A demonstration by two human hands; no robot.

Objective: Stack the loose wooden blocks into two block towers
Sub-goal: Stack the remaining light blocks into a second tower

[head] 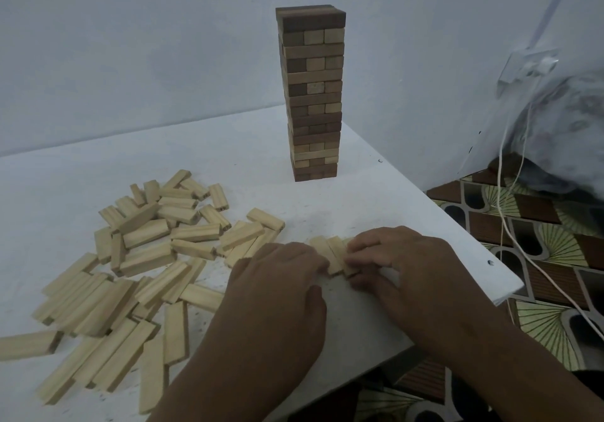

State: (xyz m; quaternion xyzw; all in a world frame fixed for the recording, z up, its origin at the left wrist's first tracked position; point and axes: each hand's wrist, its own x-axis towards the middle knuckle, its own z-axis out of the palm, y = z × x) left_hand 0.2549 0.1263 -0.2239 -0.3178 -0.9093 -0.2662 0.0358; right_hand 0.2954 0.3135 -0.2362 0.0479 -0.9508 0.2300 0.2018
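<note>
— Where are the hands right now?

— Both are low over the near right part of the white tabletop (376, 193). The left hand (281, 274) and the right hand (402, 258) close in from either side on a small row of pale blocks (333, 255) lying flat between them.

— Holding them?

— The fingers of both hands are curled in against the ends of that row, pinching it from left and right. How many blocks are in the row I cannot tell; the fingers cover part of it.

— And the rest of the blocks?

— A big heap of loose pale wooden blocks (137, 258) sprawls over the left half of the tabletop, some piled crosswise, others lying side by side near the front edge. The heap's nearest pieces lie just beside the left hand.

— Any tower up?

— One finished tower (312, 95) stands upright near the far right corner of the tabletop, well apart from the hands. It mixes dark brown and light blocks in crossed layers.

— What's off the tabletop?

— To the right, a patterned floor (539, 258), white cables (501, 193) hanging down, and a clear plastic bag (562, 121) against the wall.
</note>
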